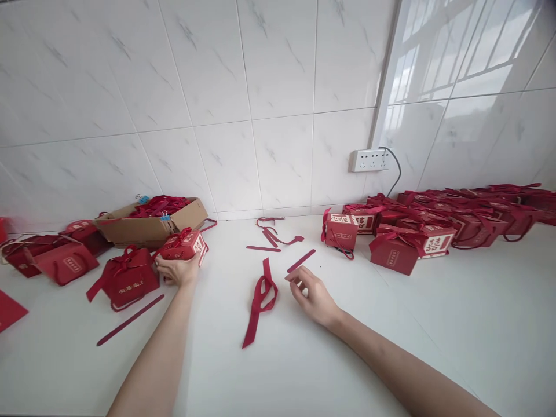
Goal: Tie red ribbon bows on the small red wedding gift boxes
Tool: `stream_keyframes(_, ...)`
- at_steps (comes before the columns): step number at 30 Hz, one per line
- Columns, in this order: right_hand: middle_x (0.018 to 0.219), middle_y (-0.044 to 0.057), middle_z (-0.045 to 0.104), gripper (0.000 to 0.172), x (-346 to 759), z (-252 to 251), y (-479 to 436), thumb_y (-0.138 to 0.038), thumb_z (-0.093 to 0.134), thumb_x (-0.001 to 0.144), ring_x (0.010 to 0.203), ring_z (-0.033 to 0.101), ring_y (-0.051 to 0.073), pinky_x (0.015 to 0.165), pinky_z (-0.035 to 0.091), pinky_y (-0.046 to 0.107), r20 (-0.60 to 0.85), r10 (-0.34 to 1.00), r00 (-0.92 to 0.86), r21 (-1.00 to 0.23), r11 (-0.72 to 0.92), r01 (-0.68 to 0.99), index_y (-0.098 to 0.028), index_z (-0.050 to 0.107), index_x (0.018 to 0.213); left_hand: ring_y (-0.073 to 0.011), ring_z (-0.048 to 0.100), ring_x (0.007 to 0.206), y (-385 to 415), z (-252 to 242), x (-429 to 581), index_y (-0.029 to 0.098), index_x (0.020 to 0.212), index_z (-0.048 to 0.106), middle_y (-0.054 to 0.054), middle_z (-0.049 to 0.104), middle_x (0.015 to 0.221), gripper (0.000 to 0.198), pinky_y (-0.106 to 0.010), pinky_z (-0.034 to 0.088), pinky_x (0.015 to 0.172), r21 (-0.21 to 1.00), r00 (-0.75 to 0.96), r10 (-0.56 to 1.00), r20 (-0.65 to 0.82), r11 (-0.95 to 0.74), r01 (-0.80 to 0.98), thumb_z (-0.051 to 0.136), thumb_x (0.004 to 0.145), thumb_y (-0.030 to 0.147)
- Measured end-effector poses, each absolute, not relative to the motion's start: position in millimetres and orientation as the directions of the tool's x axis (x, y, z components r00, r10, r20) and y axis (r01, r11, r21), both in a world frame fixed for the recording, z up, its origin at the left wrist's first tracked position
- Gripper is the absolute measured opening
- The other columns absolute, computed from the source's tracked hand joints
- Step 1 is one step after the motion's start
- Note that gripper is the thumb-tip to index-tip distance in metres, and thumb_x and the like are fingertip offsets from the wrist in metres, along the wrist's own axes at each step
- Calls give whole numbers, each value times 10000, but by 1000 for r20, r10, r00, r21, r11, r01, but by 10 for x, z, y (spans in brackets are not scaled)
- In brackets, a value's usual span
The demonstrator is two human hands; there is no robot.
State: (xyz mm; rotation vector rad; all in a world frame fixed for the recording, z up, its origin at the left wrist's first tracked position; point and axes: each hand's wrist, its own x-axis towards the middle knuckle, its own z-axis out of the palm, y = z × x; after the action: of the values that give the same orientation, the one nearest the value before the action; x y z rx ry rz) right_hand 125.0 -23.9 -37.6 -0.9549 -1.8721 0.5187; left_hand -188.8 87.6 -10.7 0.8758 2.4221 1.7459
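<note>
On the left, my left hand has its fingers wrapped round the lower part of a red gift box with white printed sides and a ribbon on top. Just beside it stands another red box with a bow. My right hand is over the white table, fingers curled and thumb near the index finger; whether anything small is between them cannot be made out. A looped red ribbon lies to its left, and a dark red strip lies just beyond its fingertips.
A cardboard box of red ribbons stands at the back left, with more red boxes beside it. Many red gift boxes are grouped at the right. Loose strips lie on the white table. A power strip is on the wall.
</note>
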Motion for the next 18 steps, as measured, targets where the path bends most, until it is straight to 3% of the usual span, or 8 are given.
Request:
stream_keyframes(4, 939, 71, 533, 139, 1195, -360, -269, -197, 408, 866, 795, 579, 178, 635, 543, 351, 557, 778, -291, -694, 629, 350, -226, 496, 970, -377, 288, 1330, 725, 58, -1639, 132, 1345, 197, -219, 281, 1376, 990, -595, 262, 1082, 844, -761, 505, 407, 110, 524, 762, 542, 262)
stream_keyframes(7, 1096, 98, 479, 245, 1161, -337, -311, -294, 470, 869, 972, 562, 213, 707, 561, 390, 484, 819, -308, -775, 565, 283, -246, 442, 1108, -325, 272, 1347, 549, 177, -1176, 128, 1311, 218, -210, 266, 1366, 937, -494, 312, 1099, 776, -610, 517, 601, -194, 600, 753, 551, 249)
stream_keyframes(10, 1347, 147, 308, 555, 1181, -316, -336, -467, 514, 851, 1177, 479, 264, 772, 560, 428, 366, 894, -257, -904, 408, 131, -274, 259, 1304, -269, 456, 1222, 337, 174, -509, 181, 1284, 188, -204, 302, 1350, 884, -407, 457, 981, 759, -424, 631, 649, -499, 418, 735, 594, 264)
stream_keyframes(13, 1459, 152, 168, 699, 1297, -282, -323, -591, 438, 854, 1226, 452, 276, 792, 556, 429, 351, 924, -154, -935, 337, -107, -313, 86, 1390, -263, 535, 1123, 157, 4, 114, 218, 1239, 202, -184, 418, 1256, 859, -409, 503, 881, 770, -259, 733, 629, -542, 338, 762, 593, 307)
stream_keyframes(15, 1469, 125, 198, 679, 1418, -242, -285, -633, 369, 862, 1196, 485, 268, 764, 562, 408, 358, 930, -90, -917, 332, -220, -349, 66, 1399, -290, 527, 1118, 66, -158, 378, 203, 1193, 225, -196, 442, 1216, 864, -440, 507, 846, 716, -205, 705, 679, -572, 400, 794, 553, 314)
stream_keyframes(18, 1394, 98, 371, 629, 1624, -164, -181, -634, 363, 859, 1090, 563, 261, 722, 562, 396, 305, 951, -54, -914, 277, -298, -364, 147, 1384, -291, 515, 1148, -38, -342, 481, 179, 1145, 291, -207, 478, 1202, 693, -465, 483, 885, 594, -67, 639, 766, -663, 456, 746, 630, 274)
